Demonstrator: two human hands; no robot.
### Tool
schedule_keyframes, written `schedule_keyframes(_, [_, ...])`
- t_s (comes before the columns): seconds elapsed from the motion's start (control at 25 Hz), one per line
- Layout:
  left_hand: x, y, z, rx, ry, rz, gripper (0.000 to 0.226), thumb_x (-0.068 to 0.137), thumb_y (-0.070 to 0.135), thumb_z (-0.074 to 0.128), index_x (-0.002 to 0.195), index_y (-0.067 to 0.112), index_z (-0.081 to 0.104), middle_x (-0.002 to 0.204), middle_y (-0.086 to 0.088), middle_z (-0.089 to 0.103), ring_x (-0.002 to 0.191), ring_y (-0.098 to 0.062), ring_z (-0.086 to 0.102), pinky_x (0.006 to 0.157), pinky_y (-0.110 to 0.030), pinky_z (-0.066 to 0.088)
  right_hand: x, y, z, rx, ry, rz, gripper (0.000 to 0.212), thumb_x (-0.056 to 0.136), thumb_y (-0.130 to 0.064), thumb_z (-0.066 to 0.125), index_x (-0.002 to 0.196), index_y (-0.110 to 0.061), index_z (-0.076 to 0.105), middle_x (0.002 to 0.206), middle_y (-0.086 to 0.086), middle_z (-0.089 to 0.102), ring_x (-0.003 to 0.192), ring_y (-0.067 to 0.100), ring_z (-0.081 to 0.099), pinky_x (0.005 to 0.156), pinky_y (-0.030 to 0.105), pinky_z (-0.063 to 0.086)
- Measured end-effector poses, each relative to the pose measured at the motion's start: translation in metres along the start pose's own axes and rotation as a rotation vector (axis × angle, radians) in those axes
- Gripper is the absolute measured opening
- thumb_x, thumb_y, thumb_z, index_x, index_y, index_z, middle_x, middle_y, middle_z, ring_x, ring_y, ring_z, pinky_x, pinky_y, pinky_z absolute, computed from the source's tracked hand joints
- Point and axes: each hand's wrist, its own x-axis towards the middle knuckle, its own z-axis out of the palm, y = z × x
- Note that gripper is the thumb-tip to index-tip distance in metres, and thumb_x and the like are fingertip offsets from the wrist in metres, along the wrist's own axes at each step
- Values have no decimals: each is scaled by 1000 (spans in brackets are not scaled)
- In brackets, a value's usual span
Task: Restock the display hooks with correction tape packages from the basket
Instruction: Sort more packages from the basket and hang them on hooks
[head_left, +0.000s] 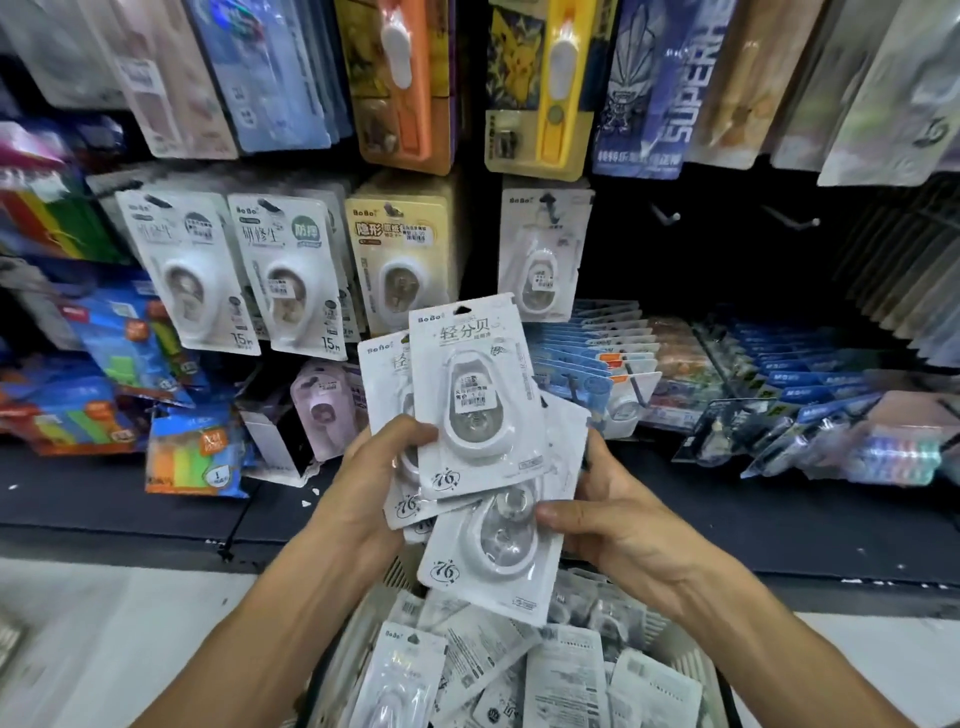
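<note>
Nearest the lens, bottom centre of the frame, sits the pale plastic basket (685, 654), heaped with white correction tape packages (566, 670), many lying back-side up with barcodes and fine print too small to read. Just above it, both hands hold a fanned stack of white blister-carded correction tape packages (470, 395). Front card reads "BoBo" at its top, large Chinese characters beneath, a price sticker on the clear bubble and "76" at the lower corner. Left hand (379, 467) has its grip curled round the stack's left edge, thumb pressed on the front card. Right hand (602, 514) pinches the lower tilted card, thumb on its face, fingers behind. Up at centre frame, one matching "BoBo" package (543, 249) hangs on a display hook; two bare metal hooks (667, 214) poke out at right. Left of centre, hanging "BoBo" cards (291, 270) show "15m".
</note>
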Motion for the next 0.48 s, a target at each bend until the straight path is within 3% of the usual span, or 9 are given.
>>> schedule_keyframes(0.12, [-5, 17, 6, 24, 47, 104, 18, 87, 2, 65, 102, 11, 66, 98, -21, 71, 71, -31, 71, 62, -45, 62, 0, 3, -3, -37, 90, 66, 55, 70, -1, 81, 124, -5, 67, 115, 18, 74, 95, 29, 75, 74, 35, 62])
schedule_keyframes(0.2, [-11, 35, 9, 70, 96, 211, 22, 86, 0, 66, 103, 16, 69, 104, -22, 75, 86, -37, 74, 78, -58, 61, 0, -5, -8, -68, 209, -25, 51, 71, -11, 78, 120, -5, 70, 112, 17, 75, 90, 28, 76, 69, 34, 62])
schedule_keyframes(0.24, [-13, 48, 8, 86, 116, 275, 26, 86, 1, 67, 106, 18, 69, 105, -17, 77, 92, -37, 75, 83, -58, 61, 0, -14, -12, -78, 273, -113, 52, 71, -15, 77, 122, -8, 69, 113, 14, 76, 91, 27, 76, 68, 33, 62])
schedule_keyframes(0.28, [-15, 62, 7, 105, 129, 348, 28, 86, 0, 68, 106, 20, 69, 100, -9, 79, 91, -29, 76, 79, -49, 63, 0, -25, -15, -97, 315, -209, 52, 71, -19, 77, 122, -12, 68, 113, 11, 76, 93, 26, 75, 68, 32, 61])
schedule_keyframes(0.36, [-17, 89, 5, 194, 146, 495, 29, 85, -1, 69, 98, 25, 68, 82, 9, 79, 70, -6, 75, 58, -25, 60, 5, -52, -13, -128, 295, -354, 47, 71, -22, 77, 117, -18, 71, 114, 9, 76, 98, 26, 75, 71, 30, 61])
schedule_keyframes(0.48, [-16, 111, 8, 302, 131, 582, 33, 81, 2, 71, 89, 34, 71, 79, 16, 78, 66, -5, 72, 61, -31, 55, 28, -86, -2, -166, 306, -409, 37, 79, -18, 78, 115, -14, 73, 110, 10, 77, 95, 28, 76, 69, 33, 62])
